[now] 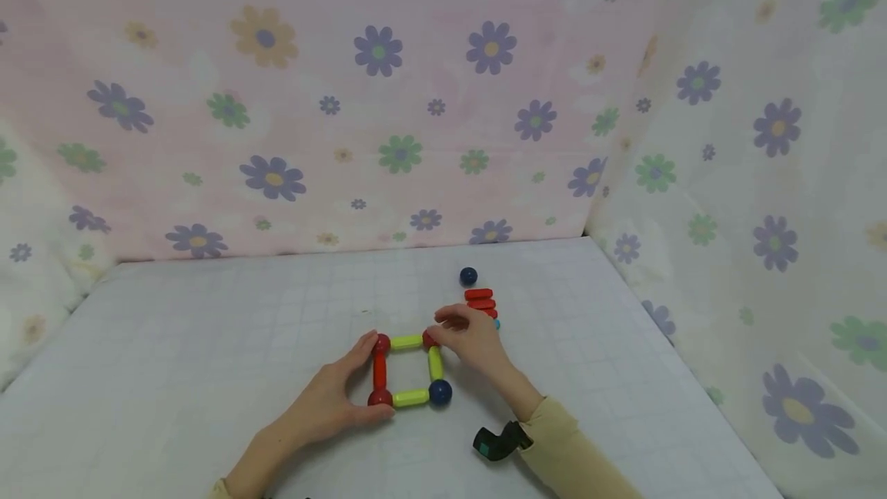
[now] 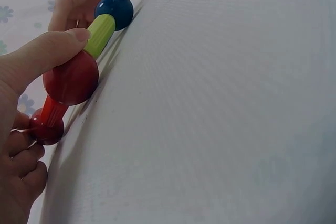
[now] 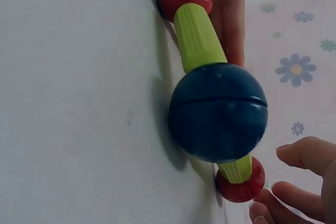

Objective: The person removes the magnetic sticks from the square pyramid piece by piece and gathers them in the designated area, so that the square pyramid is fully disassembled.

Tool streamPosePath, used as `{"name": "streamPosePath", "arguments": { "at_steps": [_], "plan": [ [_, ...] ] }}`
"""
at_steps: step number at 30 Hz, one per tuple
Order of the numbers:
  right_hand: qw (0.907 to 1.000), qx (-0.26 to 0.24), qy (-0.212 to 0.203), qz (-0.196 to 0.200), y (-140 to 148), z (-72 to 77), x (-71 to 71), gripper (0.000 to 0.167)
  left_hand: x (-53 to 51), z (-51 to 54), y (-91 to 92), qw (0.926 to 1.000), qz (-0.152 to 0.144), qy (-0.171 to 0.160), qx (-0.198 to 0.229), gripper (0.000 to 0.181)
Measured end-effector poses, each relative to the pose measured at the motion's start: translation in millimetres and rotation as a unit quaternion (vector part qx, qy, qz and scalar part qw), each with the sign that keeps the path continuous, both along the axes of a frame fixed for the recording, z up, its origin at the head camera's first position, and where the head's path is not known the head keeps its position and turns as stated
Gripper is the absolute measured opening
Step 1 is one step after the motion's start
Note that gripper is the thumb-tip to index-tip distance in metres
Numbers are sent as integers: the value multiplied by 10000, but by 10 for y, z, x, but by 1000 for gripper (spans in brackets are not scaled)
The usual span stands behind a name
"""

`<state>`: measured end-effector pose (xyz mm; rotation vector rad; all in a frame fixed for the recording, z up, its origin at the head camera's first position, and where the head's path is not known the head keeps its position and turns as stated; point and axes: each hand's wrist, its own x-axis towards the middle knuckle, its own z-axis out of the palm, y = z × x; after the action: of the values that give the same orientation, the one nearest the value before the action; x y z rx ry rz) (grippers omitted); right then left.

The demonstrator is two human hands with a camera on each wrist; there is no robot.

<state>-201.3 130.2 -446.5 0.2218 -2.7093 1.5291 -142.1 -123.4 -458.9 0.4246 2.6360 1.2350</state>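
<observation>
A square of rods and balls lies on the white cloth in the head view. Its left side is a red rod (image 1: 379, 371); yellow-green rods (image 1: 411, 397) form the others. Red balls (image 1: 380, 400) sit at three corners, a dark blue ball (image 1: 440, 393) at the near right. My left hand (image 1: 322, 400) grips the red side, thumb at the near ball (image 2: 71, 78), fingers by the far one (image 2: 47, 127). At the far right red ball (image 3: 240, 183) is my right hand (image 1: 478, 341), its lower fingertips against the ball, its upper digit (image 3: 310, 153) apart from it.
Behind my right hand lie several red rods (image 1: 479, 294), a partly covered light blue piece (image 1: 497, 323) and another dark blue ball (image 1: 468, 276). A black strap-like object (image 1: 497, 443) is by the right sleeve (image 1: 571, 453). Flowered cloth (image 1: 402, 199) hangs behind and at the sides.
</observation>
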Motion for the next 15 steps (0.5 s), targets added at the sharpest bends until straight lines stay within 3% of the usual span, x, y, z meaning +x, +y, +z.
{"name": "streamPosePath", "arguments": {
  "at_steps": [7, 15],
  "plan": [
    [9995, 45, -26, 315, -35, -110, 4, 31, 0, 2, -6, 10000, -18, 62, -17, 109],
    [9993, 101, 112, 349, -48, -176, 15, 29, -6, 1, -1, 9999, -63, 119, 14, 110]
  ]
}}
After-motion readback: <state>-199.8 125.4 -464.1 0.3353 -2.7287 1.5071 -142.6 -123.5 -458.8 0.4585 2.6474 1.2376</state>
